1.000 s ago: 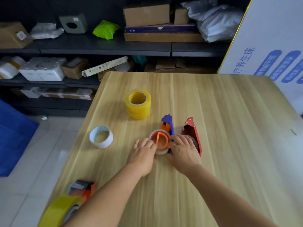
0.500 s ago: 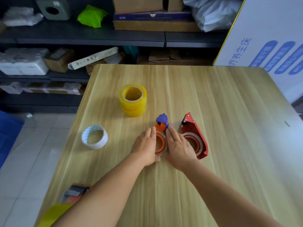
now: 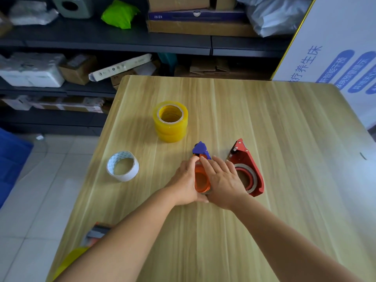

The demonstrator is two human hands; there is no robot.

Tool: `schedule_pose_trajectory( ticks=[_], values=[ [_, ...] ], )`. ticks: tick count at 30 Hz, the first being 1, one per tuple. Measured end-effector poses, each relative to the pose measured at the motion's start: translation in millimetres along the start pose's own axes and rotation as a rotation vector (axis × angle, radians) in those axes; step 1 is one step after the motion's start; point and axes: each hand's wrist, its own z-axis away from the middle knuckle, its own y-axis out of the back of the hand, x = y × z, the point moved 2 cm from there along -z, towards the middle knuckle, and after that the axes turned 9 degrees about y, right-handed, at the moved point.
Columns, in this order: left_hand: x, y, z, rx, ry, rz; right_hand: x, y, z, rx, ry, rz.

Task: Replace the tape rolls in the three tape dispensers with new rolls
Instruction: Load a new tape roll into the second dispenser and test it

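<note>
A blue and orange tape dispenser (image 3: 200,151) stands on edge at the middle of the wooden table (image 3: 264,123). My left hand (image 3: 184,180) holds its left side and my right hand (image 3: 222,180) covers its right side, fingers fairly straight; the orange spool hub (image 3: 201,181) shows between them. A red dispenser (image 3: 247,161) with a nearly spent roll lies just right of my right hand. A stack of new yellow tape rolls (image 3: 170,121) stands behind. A white empty roll core (image 3: 122,166) lies to the left. A third dispenser with yellow tape (image 3: 95,235) sits at the near left edge, partly behind my left arm.
Dark shelves (image 3: 101,39) with boxes and bags stand beyond the table's far edge. A white printed board (image 3: 335,47) leans at the right. Tiled floor and a blue bin (image 3: 10,159) are to the left.
Both hands closed in on the blue and orange dispenser and turned it from lying flat to standing on edge; my right hand came off the red dispenser. The view shifted down slightly.
</note>
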Motion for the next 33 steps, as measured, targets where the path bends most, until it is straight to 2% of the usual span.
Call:
schedule_pose_trajectory(
  ticks=[6, 8, 12, 14, 16, 19, 23, 27, 30, 33],
  values=[
    [-9, 9, 4, -0.055, 0.095, 0.373, -2, 19, 0, 0.042, -0.009, -0.137],
    [-7, 12, 8, -0.009, 0.093, 0.438, -6, 27, -2, 0.057, -0.043, -0.148],
    [-8, 28, 19, 0.264, 0.113, 0.234, -23, 31, -18, 0.062, -0.024, -0.082],
    [-16, 38, 25, 0.311, 0.113, 0.131, -36, 28, -29, 0.044, -0.007, -0.084],
    [-27, 47, 30, 0.307, 0.135, 0.025, -49, 23, -41, 0.031, 0.005, -0.093],
    [-44, 57, 32, 0.218, 0.249, -0.131, -65, 14, -58, -0.069, 0.049, -0.097],
    [-55, 59, 26, 0.144, 0.312, -0.197, -76, 2, -72, -0.169, 0.063, -0.086],
    [-59, 57, 17, 0.146, 0.324, -0.300, -77, -2, -83, -0.222, 0.069, -0.072],
    [-56, 61, 11, 0.202, 0.263, -0.361, -75, 7, -91, -0.206, 0.142, -0.014],
    [-51, 72, 3, 0.280, 0.222, -0.247, -70, 27, -104, -0.090, 0.159, -0.030]
  ],
)
